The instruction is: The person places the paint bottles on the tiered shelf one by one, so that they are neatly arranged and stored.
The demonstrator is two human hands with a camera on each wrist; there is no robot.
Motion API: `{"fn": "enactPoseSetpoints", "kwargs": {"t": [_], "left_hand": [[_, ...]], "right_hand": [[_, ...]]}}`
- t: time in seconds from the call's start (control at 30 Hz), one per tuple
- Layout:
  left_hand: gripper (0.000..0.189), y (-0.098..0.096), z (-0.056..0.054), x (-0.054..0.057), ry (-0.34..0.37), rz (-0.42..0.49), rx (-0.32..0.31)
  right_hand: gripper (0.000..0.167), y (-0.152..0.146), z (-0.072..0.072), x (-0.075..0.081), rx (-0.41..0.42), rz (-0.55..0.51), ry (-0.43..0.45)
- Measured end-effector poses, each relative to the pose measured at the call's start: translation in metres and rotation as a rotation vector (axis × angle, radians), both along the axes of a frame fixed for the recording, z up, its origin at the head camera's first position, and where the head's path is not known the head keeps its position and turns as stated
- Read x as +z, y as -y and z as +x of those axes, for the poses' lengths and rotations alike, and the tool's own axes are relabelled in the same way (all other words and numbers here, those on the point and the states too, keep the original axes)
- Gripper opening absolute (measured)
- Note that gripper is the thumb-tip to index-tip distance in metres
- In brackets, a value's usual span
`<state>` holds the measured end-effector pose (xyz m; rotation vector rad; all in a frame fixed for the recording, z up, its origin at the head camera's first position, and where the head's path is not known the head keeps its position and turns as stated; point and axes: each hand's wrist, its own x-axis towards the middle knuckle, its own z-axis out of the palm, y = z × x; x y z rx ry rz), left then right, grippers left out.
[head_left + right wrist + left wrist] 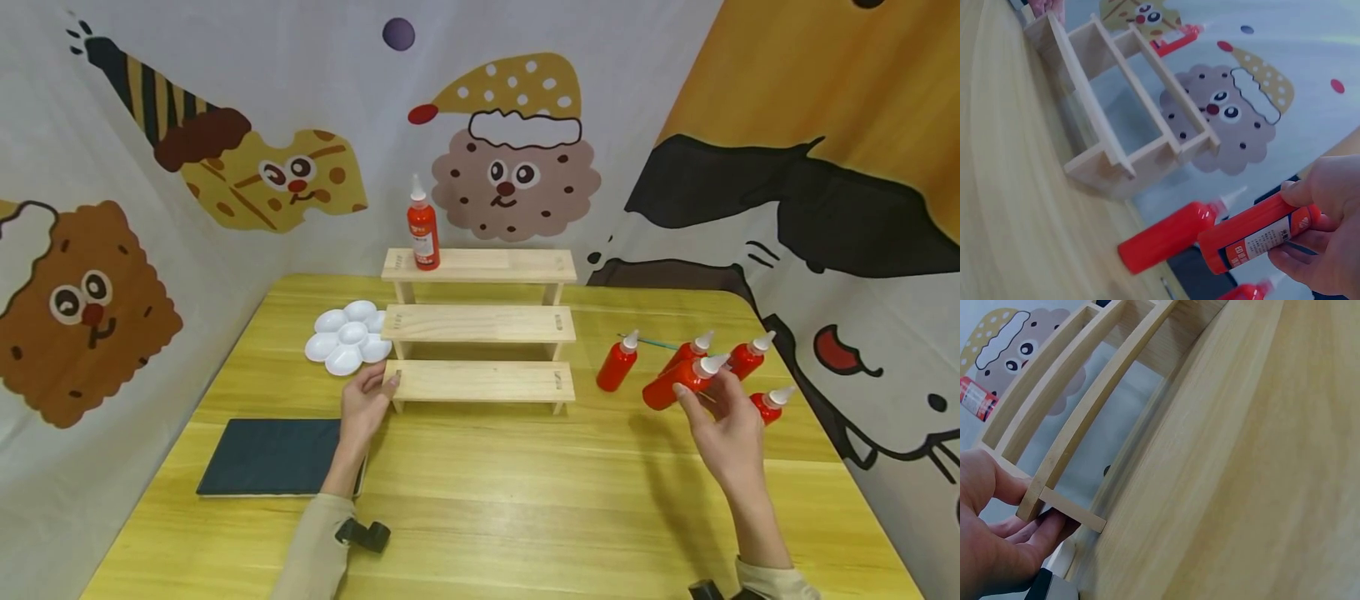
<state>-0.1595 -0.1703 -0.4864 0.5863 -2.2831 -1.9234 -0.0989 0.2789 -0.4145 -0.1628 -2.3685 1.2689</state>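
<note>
A three-tier wooden stand (480, 382) is gripped at the left end of its lowest step by my left hand (365, 406), thumb on top and fingers beneath. My right hand (726, 431) holds a red squeeze bottle (1259, 234) with a white nozzle near its top; the bottle is tilted, above the table. Another red bottle (423, 233) stands upright on the left part of the top step. Several more red bottles are around the right hand, including one (617, 364) to its left and one (750, 357) behind it.
A white flower-shaped palette (352, 335) lies left of the stand. A dark flat book-like pad (272, 457) lies on the yellow wood-grain table (480, 500) by the left forearm. Behind the bottles is a thin teal stick (658, 342). A cartoon-printed cloth hangs behind.
</note>
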Motion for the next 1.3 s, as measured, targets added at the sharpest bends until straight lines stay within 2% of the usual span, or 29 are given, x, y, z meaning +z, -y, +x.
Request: {"fn": "enactPoseSetpoints", "kwargs": {"t": [0.3,0.6,0.9,1.1,1.3], "left_hand": [[0.04,0.0,0.001,0.0,-0.003,-0.01,0.009],[0.04,-0.001,-0.001,-0.001,-0.009,0.001,0.01],[0.04,-0.003,0.001,0.0,-0.025,0.008,0.001],[0.041,-0.001,0.0,0.0,-0.029,0.009,0.007],[0.042,0.0,0.0,0.0,-0.02,0.015,-0.002]], "right_hand": [[0.045,0.021,-0.009,0.021,0.065,-0.095,-0.186],[0.044,0.048,-0.022,0.047,0.127,-0.135,-0.298],[0.044,0.065,-0.042,0.073,0.23,-0.117,-0.335],[0.042,0.082,-0.055,0.09,0.24,-0.093,-0.32],[0.042,0.1,-0.075,0.103,0.294,-0.105,-0.319]]}}
